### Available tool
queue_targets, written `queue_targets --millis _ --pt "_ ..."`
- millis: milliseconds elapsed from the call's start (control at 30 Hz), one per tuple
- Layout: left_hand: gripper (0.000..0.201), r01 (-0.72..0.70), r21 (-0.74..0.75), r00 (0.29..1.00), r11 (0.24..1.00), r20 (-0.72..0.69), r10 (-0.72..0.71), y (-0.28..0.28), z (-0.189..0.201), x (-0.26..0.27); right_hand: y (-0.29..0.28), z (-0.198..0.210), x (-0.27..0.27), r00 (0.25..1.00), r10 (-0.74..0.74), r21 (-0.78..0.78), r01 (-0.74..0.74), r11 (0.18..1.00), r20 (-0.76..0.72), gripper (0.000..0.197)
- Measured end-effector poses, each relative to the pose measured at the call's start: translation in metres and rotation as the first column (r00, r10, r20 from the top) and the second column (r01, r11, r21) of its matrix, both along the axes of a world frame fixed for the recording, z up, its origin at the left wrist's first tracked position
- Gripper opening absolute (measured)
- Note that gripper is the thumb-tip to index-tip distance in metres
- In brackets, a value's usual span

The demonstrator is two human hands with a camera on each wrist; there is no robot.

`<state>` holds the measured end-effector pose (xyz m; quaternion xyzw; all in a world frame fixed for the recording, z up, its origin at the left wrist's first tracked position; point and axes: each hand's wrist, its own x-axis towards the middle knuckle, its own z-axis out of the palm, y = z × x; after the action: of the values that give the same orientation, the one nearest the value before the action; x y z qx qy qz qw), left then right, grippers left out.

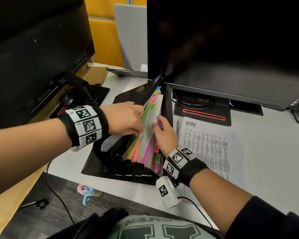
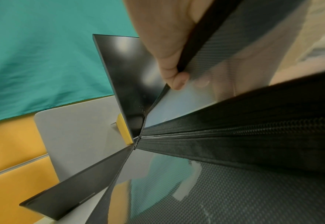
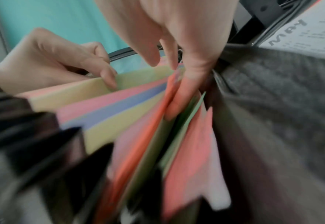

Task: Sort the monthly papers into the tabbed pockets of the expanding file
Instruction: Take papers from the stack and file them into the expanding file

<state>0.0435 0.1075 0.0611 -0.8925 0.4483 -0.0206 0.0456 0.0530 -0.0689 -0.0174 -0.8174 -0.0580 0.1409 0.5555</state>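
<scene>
The black expanding file (image 1: pixel 128 95) lies open on the desk, its coloured dividers (image 1: pixel 145 149) fanned out with tabs reading MAY, OCT, NOV and DEC. A white printed sheet (image 1: pixel 152 118) stands among the middle dividers. My left hand (image 1: pixel 138 125) pulls the front dividers and the file's front wall back; the thumb (image 2: pixel 177 78) pinches the wall's black edge. The fingers of my right hand (image 1: pixel 156 122) are straight, touching the sheet's edge and pushed down between the rear dividers (image 3: pixel 177 98). A stack of papers (image 1: pixel 211 144) headed MAY lies to the right of the file.
A large dark monitor (image 1: pixel 231 40) rises right behind the file, its stand (image 1: pixel 204 116) beside the paper stack. Another monitor (image 1: pixel 33 40) fills the left. The desk's front edge (image 1: pixel 128 190) runs just below the file. A cable trails from my right wrist.
</scene>
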Motion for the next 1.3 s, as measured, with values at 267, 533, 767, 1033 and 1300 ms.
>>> queue_targets --millis 267,533,767,1033,1300 --pt "0.012 0.046 0.020 0.998 0.999 0.043 -0.047 -0.013 -0.002 -0.005 0.006 -0.001 0.012 0.999 0.030 -0.224 -0.027 0.974 0.014 0.034" --pt "0.013 0.043 0.049 0.997 0.998 0.058 -0.045 -0.017 -0.003 -0.003 0.004 -0.001 0.004 0.963 0.212 -0.530 -0.094 0.843 0.165 0.035" --pt "0.012 -0.008 0.023 1.000 1.000 0.018 0.008 -0.018 -0.006 0.001 -0.028 0.010 0.021 0.993 -0.054 -0.111 0.065 0.992 0.106 0.015" --pt "0.010 -0.029 0.033 1.000 0.999 -0.004 0.029 -0.010 -0.013 0.003 -0.203 0.016 0.030 0.914 -0.312 0.049 0.335 0.941 -0.258 0.016" --pt "0.004 0.010 0.067 1.000 0.998 -0.017 -0.009 -0.014 -0.013 0.006 -0.272 -0.032 0.007 0.813 -0.468 -0.128 0.454 0.882 -0.347 0.027"
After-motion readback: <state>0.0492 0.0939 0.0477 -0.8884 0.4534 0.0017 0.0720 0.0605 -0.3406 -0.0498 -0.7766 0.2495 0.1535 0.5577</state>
